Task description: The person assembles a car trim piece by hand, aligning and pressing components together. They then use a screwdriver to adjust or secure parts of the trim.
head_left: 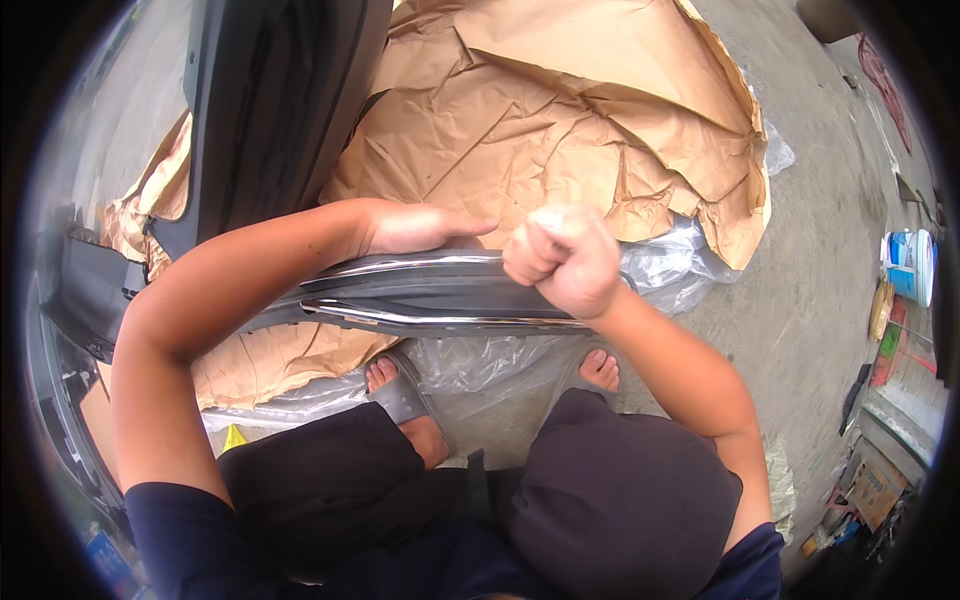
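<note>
Seated person, seen from above. The left hand point(415, 228) lies flat, palm down, on the upper edge of a long dark trim strip with chrome edging point(430, 295) held across the knees. The right hand point(565, 260) is a tight fist at the strip's right end, apparently gripping it. Crumpled brown masking paper point(560, 120) and clear plastic sheeting point(670, 265) lie on the concrete floor point(820, 280) behind; 2 sandalled feet below.

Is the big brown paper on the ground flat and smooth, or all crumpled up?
Crumpled but spread out. The brown paper lies opened wide over the concrete floor, covered in creases and folds, with clear plastic sheet under its edge.
</note>
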`<action>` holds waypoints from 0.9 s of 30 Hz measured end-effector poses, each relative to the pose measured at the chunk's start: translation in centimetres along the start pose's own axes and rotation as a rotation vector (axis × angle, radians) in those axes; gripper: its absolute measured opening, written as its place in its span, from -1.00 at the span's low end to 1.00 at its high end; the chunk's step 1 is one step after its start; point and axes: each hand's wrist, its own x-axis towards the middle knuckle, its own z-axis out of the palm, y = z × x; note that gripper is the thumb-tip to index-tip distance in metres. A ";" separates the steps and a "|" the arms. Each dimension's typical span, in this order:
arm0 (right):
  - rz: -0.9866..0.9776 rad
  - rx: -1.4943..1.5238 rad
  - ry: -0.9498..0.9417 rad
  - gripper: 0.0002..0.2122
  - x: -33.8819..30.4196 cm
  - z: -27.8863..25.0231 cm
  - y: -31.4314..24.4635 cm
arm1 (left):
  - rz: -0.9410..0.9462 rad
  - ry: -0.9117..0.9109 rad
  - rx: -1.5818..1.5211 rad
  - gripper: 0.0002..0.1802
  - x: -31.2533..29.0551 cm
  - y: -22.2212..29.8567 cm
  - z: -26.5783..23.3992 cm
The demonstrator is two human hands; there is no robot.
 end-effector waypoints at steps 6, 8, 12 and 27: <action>-0.281 -0.089 -0.018 -0.62 -0.8 -0.3 -1.2 | 0.038 -0.097 -0.107 -0.14 -1.3 0.6 0.8; -0.108 -0.070 0.135 -0.66 -0.7 -0.1 1.0 | 0.057 0.109 0.089 -0.12 -2.0 0.5 1.8; -0.093 -0.139 0.122 -0.62 -1.4 -0.9 1.6 | 0.010 0.019 0.039 -0.13 -2.0 0.9 2.3; 0.408 -1.079 0.586 -0.47 -8.2 -13.0 -3.8 | 0.112 0.128 0.448 -0.41 -2.1 0.9 1.4</action>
